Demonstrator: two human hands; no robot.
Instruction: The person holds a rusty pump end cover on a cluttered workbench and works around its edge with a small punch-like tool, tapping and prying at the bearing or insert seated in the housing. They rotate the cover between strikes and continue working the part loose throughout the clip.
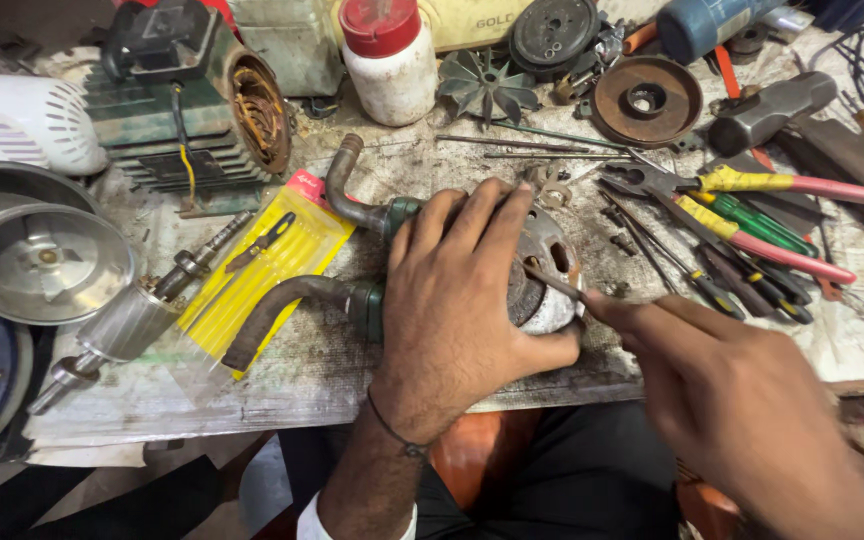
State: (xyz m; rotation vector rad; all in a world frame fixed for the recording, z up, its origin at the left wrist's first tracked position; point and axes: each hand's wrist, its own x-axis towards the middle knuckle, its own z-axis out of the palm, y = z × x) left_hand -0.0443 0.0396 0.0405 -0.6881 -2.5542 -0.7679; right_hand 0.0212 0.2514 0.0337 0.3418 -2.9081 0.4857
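Head view, 1 camera, looking down on a cluttered worktop [352,370].

Item 1: left hand [452,300]. Lies palm down over a round grey metal motor housing [544,268], fingers [472,215] spread and curled across its top, thumb hooked round its near right edge. The fingers are closed on the housing and press it to the worktop.

Item 2: motor housing. Sits directly under and just beyond the left fingers; only its right face, with dark round holes, shows past them. 2 bent rusty pipes [282,305] leave its left side through green fittings and run away to the left of the fingers, so the assembly's long axis lies left to right across the worktop.

Item 3: right hand [742,400]. Comes in from the lower right, fingers pinched shut on a thin metal tool [552,283], probably a screwdriver or pick. The handle is hidden in the hand.

Item 4: thin metal tool. Its shaft points up and to the left from the right fingers; the tip rests on or just beside the housing's right face, between the left thumb and forefinger. Whether it sits in a hole or a screw head cannot be told.

Key relation: the housing lies to the left of the right fingers, with the tool's axis aimed at it; the left hand is the nearer, already on it.

Item 5: surroundings. Pliers with red and yellow grips [752,183] lie beyond the right fingers; a yellow packet [252,275] lies left of the pipes.
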